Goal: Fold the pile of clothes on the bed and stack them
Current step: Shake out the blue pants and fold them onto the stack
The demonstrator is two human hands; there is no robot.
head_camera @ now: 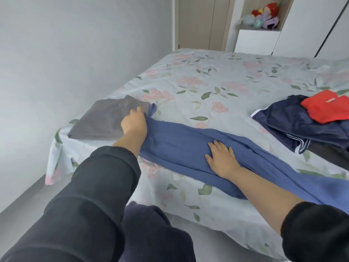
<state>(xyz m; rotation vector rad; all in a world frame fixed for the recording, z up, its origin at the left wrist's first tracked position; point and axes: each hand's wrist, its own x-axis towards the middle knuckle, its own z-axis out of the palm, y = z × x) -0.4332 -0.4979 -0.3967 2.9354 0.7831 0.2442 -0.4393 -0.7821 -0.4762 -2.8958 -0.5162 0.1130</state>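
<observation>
A long blue garment (181, 142) lies stretched across the near part of the bed. My left hand (134, 121) grips its far left end, bunched by the edge of a folded grey garment (105, 118) near the bed's left corner. My right hand (221, 157) lies flat on the blue cloth's middle, fingers spread. At the right, a loose pile holds a navy garment with white trim (294, 125) and a red garment (326, 107) on top of it.
The bed has a floral sheet (207, 87) hanging over its near edge. A grey wall runs along the left, with floor below. Behind the bed stand a door, white cabinets and a shelf with plush toys (262, 16).
</observation>
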